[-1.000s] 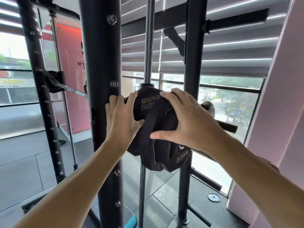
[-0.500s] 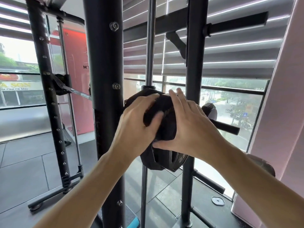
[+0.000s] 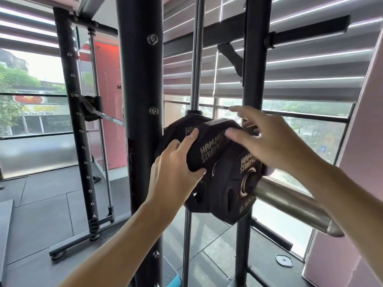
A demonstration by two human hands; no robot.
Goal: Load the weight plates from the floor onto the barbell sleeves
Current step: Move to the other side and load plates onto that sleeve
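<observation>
Three black "Hammer Strength" weight plates sit stacked on the steel barbell sleeve (image 3: 290, 200), which juts toward the lower right. The front plate (image 3: 230, 195) is marked 2.5 kg; the middle plate (image 3: 207, 152) leans against it, and a back plate (image 3: 178, 129) lies behind. My left hand (image 3: 176, 168) grips the middle plate's left edge, fingers on top and thumb beneath. My right hand (image 3: 275, 141) is blurred, fingers spread, above the plates' top right edge, the thumb just at the rim.
A thick black rack upright (image 3: 141, 79) stands just left of the plates, with a chrome guide rod (image 3: 194, 59) and a second upright (image 3: 255, 79) behind. The bar's shaft (image 3: 107, 118) runs left to the far post. A small grey plate (image 3: 284, 260) lies on the floor by the window.
My right hand has let go of the plates and spread its fingers. My left hand shifted to the middle plate's edge. The bare sleeve end has come into view.
</observation>
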